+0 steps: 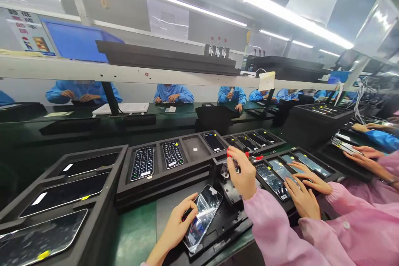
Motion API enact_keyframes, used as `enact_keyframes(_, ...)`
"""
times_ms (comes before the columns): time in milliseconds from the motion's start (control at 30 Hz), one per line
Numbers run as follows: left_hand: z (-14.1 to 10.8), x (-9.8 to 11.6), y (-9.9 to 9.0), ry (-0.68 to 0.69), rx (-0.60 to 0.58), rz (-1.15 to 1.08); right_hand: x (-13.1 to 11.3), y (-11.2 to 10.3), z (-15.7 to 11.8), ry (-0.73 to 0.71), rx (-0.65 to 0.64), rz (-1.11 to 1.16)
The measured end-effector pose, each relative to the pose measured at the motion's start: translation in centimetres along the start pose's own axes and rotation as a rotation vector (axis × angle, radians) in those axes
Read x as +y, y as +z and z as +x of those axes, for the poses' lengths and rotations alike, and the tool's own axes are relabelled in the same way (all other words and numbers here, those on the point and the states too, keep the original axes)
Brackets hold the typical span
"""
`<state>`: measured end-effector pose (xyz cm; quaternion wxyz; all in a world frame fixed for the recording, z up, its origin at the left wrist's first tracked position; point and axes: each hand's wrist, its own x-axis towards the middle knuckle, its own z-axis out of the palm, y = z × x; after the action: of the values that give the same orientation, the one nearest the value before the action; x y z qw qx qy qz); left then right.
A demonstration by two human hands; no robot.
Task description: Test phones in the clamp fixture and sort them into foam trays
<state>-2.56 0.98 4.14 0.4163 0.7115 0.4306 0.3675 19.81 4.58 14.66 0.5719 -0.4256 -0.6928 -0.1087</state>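
Note:
My left hand holds a phone by its left edge, tilted over the black fixture. The phone's glossy face is up, with a small white label at its top end. My right hand, in a pink sleeve, is raised at the back of the fixture, its fingers curled around a red-tipped lever. Part of the lever is hidden behind the fingers. Behind the hands, a foam tray holds two phones with grid screens, one with a dark screen and a bare slot.
At the left, another foam tray holds dark phones. On the right, a co-worker's hands touch phones in a tray. A white shelf beam crosses above the bench. People in blue sit opposite.

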Motion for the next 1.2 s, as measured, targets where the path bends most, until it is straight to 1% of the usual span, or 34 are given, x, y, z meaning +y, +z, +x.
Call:
enact_keyframes(67, 0.1, 0.1, 0.2, 0.000, -0.003, 0.009, -1.2, -0.2, -2.0, -0.036, -0.021, 0.085)
enact_keyframes(100, 0.0, 0.2, 0.3, 0.001, 0.001, 0.015, -1.7, -0.3, -3.3, -0.065, -0.073, 0.122)
enact_keyframes(133, -0.1, 0.2, 0.3, 0.006, 0.009, 0.025, -2.1, -0.5, -4.6, -0.112, -0.163, 0.144)
enact_keyframes(167, -0.2, 0.2, 0.3, 0.013, 0.017, 0.035, -2.4, -0.5, -5.8, -0.169, -0.289, 0.137)
enact_keyframes(233, -0.3, 0.2, 0.3, 0.030, 0.024, 0.055, -2.5, -0.4, -7.3, -0.287, -0.613, 0.034)
enact_keyframes(267, -0.4, 0.2, 0.4, 0.034, 0.025, 0.065, -2.3, -0.2, -7.6, -0.337, -0.754, -0.034)
enact_keyframes(300, -0.4, 0.1, 0.4, 0.034, 0.025, 0.075, -2.2, 0.2, -7.6, -0.381, -0.851, -0.096)
enact_keyframes(333, -0.4, 0.1, 0.4, 0.030, 0.024, 0.084, -2.0, 0.6, -7.2, -0.428, -0.895, -0.135)
enact_keyframes(367, -0.4, 0.0, 0.4, 0.025, 0.020, 0.093, -1.8, 1.1, -6.7, -0.483, -0.895, -0.145)
enact_keyframes(433, -0.3, 0.0, 0.4, 0.020, 0.005, 0.097, -1.6, 1.9, -5.6, -0.601, -0.848, -0.117)
enact_keyframes(467, -0.3, 0.0, 0.4, 0.022, -0.001, 0.092, -1.5, 2.2, -5.2, -0.640, -0.831, -0.109)
enact_keyframes(533, -0.3, 0.2, 0.3, 0.027, -0.006, 0.071, -1.5, 2.4, -4.8, -0.666, -0.820, -0.128)
enact_keyframes(667, 0.1, 0.7, 0.4, 0.040, 0.021, 0.062, -1.1, 1.7, -6.0, -0.613, -0.817, -0.268)
enact_keyframes(767, 0.9, 0.8, 0.7, 0.051, 0.038, 0.084, -0.4, 1.5, -7.1, -0.590, -0.769, -0.324)
enact_keyframes(867, 1.7, 0.7, 0.9, 0.045, 0.052, 0.089, 0.0, 2.2, -8.0, -0.569, -0.706, -0.344)
enact_keyframes(967, 2.0, 0.6, 1.0, 0.040, 0.061, 0.103, 0.0, 3.5, -8.8, -0.461, -0.707, -0.455)
enact_keyframes(1033, 1.9, 0.6, 1.1, 0.042, 0.063, 0.114, -0.3, 4.0, -9.0, -0.355, -0.739, -0.534)
enact_keyframes(1100, 1.9, 0.7, 1.1, 0.049, 0.058, 0.123, -0.6, 4.1, -8.8, -0.282, -0.798, -0.579)
enact_keyframes(1200, 2.1, 0.7, 1.3, 0.060, 0.051, 0.138, -1.2, 3.0, -7.5, -0.261, -0.987, -0.589)
